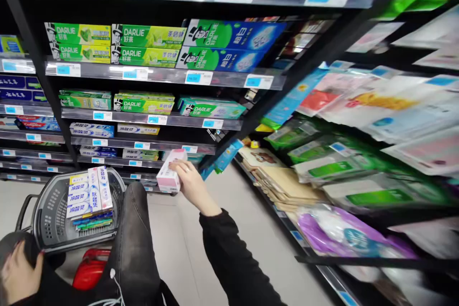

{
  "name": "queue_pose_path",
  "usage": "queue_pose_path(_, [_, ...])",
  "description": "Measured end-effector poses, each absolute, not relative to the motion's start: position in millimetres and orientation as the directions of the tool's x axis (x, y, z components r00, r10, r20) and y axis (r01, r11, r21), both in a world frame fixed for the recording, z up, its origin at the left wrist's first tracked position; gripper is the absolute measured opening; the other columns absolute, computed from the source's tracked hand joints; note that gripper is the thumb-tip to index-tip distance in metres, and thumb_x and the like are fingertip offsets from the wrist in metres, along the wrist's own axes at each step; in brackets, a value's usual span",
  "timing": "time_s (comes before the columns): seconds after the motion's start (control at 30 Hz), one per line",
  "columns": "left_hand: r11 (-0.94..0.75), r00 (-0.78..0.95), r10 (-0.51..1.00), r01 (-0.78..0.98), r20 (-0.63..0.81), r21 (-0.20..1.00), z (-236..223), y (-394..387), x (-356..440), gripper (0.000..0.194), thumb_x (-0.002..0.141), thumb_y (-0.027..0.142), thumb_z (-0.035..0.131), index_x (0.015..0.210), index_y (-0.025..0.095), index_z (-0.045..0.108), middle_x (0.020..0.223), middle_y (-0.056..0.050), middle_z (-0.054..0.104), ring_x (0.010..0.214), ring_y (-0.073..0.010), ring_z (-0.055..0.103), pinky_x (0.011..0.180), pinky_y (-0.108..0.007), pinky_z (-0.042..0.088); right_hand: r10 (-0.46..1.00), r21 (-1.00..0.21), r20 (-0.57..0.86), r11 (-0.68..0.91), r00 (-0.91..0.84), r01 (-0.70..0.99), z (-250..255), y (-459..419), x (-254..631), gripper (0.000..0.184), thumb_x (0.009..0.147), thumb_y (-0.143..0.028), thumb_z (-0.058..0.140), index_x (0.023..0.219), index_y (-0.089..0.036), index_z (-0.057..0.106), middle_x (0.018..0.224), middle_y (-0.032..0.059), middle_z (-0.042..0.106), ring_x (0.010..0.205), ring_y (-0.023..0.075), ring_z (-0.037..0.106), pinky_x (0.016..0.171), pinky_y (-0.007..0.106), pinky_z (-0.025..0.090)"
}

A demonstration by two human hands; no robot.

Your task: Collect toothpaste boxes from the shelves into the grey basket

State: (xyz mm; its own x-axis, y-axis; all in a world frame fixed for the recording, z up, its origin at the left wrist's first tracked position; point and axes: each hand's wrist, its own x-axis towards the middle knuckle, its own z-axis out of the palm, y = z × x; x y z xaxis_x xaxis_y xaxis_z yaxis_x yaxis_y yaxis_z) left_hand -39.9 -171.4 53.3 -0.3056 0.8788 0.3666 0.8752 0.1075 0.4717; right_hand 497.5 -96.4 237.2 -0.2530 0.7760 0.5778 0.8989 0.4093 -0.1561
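My right hand [192,184] reaches out to the low shelves, its fingers closed round the end of a pink and white box [169,173], held in front of the bottom shelf edge. My left hand [16,268] sits at the bottom left corner, by the black handle of a grey shopping basket [46,213]. Its fingers are hidden. In the basket lie several white and blue toothpaste boxes [89,193] and some toothbrush packs [93,223].
My knee in dark jeans [135,239] rises between basket and right arm. A red object [89,270] sits under the basket. Green Darlie toothpaste boxes [148,44] fill the shelves ahead. Packets hang along the right-hand shelving [358,162]. Pale floor tiles [186,248] run down the aisle.
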Motion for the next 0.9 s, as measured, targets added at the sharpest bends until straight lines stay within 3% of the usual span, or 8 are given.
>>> queue_pose_path(0.1, [-0.127,-0.127,0.903,0.832,0.409,0.54,89,-164,-2,0.07,0.078,0.05,0.059,0.137,0.017,0.04,0.127,-0.019,0.055,0.121,-0.0411,0.051,0.103,-0.06,0.039,0.731,-0.351,0.637,0.558,-0.245,0.752,248,-129,455,0.031,0.089,-0.01,0.048,0.113,-0.023,0.062,0.108,0.0103,0.068,0.11,0.0279,0.057,0.091,0.05,0.051])
queue_pose_path(0.27, [-0.274,0.116,0.961,0.544,0.252,0.793,162,-164,63,0.089,0.073,0.04,0.073,0.147,0.021,0.029,0.146,-0.019,0.041,0.136,-0.0351,0.039,0.108,-0.054,0.04,0.772,-0.709,0.608,0.634,-0.188,0.31,255,-160,397,0.022,0.087,-0.024,0.064,0.109,-0.025,0.065,0.109,0.0092,0.07,0.11,0.0269,0.062,0.094,0.047,0.052])
queue_pose_path(0.33, [-0.291,0.198,0.952,0.366,0.231,0.884,187,-166,75,0.1,0.069,0.036,0.079,0.15,0.022,0.022,0.151,-0.019,0.034,0.138,-0.0354,0.037,0.108,-0.053,0.041,0.785,-0.785,0.594,0.614,-0.176,0.088,254,-164,380,0.024,0.082,-0.029,0.071,0.106,-0.028,0.067,0.106,0.0067,0.071,0.108,0.0267,0.064,0.095,0.047,0.052])
queue_pose_path(0.43, [-0.325,0.249,0.931,0.232,0.267,0.917,215,-170,79,0.103,0.063,0.031,0.084,0.149,0.023,0.028,0.154,-0.02,0.031,0.14,-0.0363,0.034,0.11,-0.051,0.039,0.779,-0.788,0.61,0.58,-0.144,-0.206,256,-168,357,0.03,0.078,-0.04,0.075,0.105,-0.031,0.067,0.101,0.0028,0.072,0.102,0.0259,0.067,0.093,0.048,0.053])
queue_pose_path(0.53, [-0.396,0.221,0.909,0.197,0.353,0.897,232,-178,77,0.091,0.061,0.029,0.087,0.14,0.021,0.043,0.146,-0.019,0.044,0.137,-0.0354,0.041,0.113,-0.051,0.035,0.806,-0.778,0.58,0.502,-0.123,-0.379,261,-174,340,0.026,0.08,-0.048,0.071,0.101,-0.033,0.067,0.097,0.001,0.071,0.1,0.0256,0.068,0.092,0.048,0.053])
queue_pose_path(0.7, [-0.504,0.135,0.859,0.051,0.494,0.862,253,-196,73,0.074,0.064,0.031,0.086,0.13,0.022,0.053,0.121,-0.018,0.067,0.113,-0.0322,0.064,0.101,-0.049,0.049,0.852,-0.775,0.512,0.405,-0.108,-0.485,262,-184,328,0.037,0.067,-0.048,0.082,0.096,-0.033,0.064,0.093,-0.0004,0.069,0.096,0.0255,0.068,0.09,0.048,0.054])
queue_pose_path(0.8, [-0.555,0.126,0.829,0.08,0.544,0.828,268,-206,73,0.059,0.066,0.028,0.085,0.12,0.021,0.061,0.111,-0.015,0.072,0.105,-0.0295,0.068,0.094,-0.042,0.054,0.908,-0.785,0.412,0.312,-0.076,-0.535,256,-187,323,0.046,0.056,-0.048,0.088,0.09,-0.032,0.061,0.09,-0.0015,0.067,0.095,0.0258,0.068,0.093,0.049,0.053])
queue_pose_path(0.9, [-0.618,0.142,0.784,0.093,0.604,0.781,283,-211,72,0.052,0.065,0.029,0.086,0.113,0.021,0.067,0.107,-0.014,0.073,0.101,-0.0279,0.07,0.088,-0.038,0.058,0.949,-0.779,0.309,0.222,-0.052,-0.586,251,-191,318,0.046,0.054,-0.051,0.088,0.082,-0.029,0.058,0.085,-0.0014,0.066,0.093,0.026,0.068,0.093,0.049,0.052])
